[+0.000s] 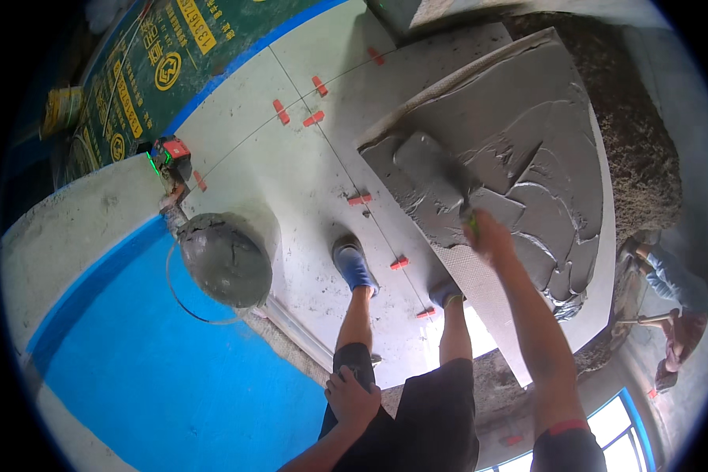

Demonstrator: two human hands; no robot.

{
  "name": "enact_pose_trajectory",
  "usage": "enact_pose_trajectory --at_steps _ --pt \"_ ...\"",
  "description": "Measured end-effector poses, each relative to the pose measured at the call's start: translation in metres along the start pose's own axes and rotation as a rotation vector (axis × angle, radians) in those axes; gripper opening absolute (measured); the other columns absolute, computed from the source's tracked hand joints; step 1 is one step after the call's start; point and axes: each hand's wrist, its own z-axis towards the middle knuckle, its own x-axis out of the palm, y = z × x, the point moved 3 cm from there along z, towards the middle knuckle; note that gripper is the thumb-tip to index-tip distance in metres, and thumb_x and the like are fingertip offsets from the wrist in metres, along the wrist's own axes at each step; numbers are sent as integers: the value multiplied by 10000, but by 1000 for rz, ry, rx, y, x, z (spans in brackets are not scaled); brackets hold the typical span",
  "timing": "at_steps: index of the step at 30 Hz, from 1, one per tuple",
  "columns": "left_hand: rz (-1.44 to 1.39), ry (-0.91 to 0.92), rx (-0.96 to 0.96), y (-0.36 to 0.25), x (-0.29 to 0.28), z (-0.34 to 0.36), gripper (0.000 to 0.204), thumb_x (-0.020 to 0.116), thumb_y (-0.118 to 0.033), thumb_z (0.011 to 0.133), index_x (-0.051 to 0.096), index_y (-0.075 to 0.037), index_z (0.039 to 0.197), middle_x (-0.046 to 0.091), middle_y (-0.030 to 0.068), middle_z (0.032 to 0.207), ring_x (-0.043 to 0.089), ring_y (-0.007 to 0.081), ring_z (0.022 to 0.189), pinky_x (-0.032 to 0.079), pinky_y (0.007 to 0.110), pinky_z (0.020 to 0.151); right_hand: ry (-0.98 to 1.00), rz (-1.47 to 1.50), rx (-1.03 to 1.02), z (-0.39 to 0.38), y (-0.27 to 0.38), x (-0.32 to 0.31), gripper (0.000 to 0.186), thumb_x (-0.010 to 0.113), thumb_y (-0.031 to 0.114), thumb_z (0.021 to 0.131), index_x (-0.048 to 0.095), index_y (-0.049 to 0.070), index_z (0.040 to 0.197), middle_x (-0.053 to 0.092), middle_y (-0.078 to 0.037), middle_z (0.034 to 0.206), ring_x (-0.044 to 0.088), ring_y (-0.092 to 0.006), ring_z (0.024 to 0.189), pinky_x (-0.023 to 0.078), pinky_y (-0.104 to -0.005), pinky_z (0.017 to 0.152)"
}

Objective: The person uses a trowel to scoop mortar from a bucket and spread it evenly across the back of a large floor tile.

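My right hand grips the handle of a trowel whose flat blade, coated in grey mortar, lies on a large tile that leans up on edge. Wet grey mortar covers most of the tile's upper face. My left hand rests on my left thigh with fingers spread and holds nothing. My two feet in blue shoes stand on laid pale floor tiles.
A bucket of grey mortar stands at the left on the edge of the laid tiles. Red tile-levelling clips sit along the joints. A red laser level is behind the bucket. Blue coated floor is at lower left. Another person crouches at right.
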Motion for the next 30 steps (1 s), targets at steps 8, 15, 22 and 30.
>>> enact_pose_trajectory --at_steps 8,15,22,30 --pt "3 -11 -10 -1 -1 -1 659 695 -319 724 434 33 1216 503 228 1080 525 384 1008 428 488 848 -406 164 268 69 -67 -66 410 505 377 956 500 60 1216 678 -227 852 663 -434 813 537 -496 715" --pt "-22 3 28 -3 -4 2 690 699 -311 716 425 54 1233 496 230 1085 517 381 1016 421 491 851 -180 645 -84 73 -77 25 422 475 513 985 488 94 948 450 -7 566 440 -103 428 367 -283 379" --pt "-30 -4 13 -1 -6 3 686 696 -311 717 432 51 1237 505 231 1071 523 385 1007 424 500 848 -36 461 -297 34 29 40 476 483 498 982 537 51 1133 576 -123 669 569 -239 561 457 -378 533" --pt "-26 12 5 3 -3 2 667 685 -310 732 428 55 1228 499 232 1077 517 382 1009 417 499 858 159 391 41 12 90 26 494 471 493 981 534 37 1162 625 -282 1056 606 -428 999 465 -494 856"
